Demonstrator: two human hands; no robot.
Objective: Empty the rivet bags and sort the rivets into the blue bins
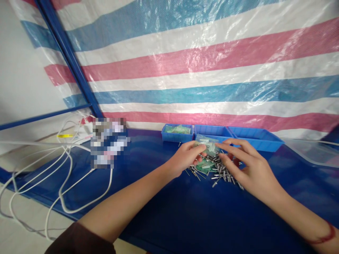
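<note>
Pinched between the thumb and fingers of my left hand (189,153) is a small clear plastic bag (210,147) with pale, slim pieces inside. My right hand (246,164) is at the bag's right side, its fingers bent and apart. Whether its fingertips touch the bag I cannot tell. Beneath both hands lies a loose pile of silver pop rivets (225,173), partly hidden by my right fingers. Greenish plastic packets (205,165) lie among the rivets.
Behind my hands stand a blue bin holding green packets (177,130), a middle blue bin (213,131) and a right blue bin (254,137). White cables (70,169) loop across the left of the blue table (169,211). A striped sheet (185,63) hangs behind.
</note>
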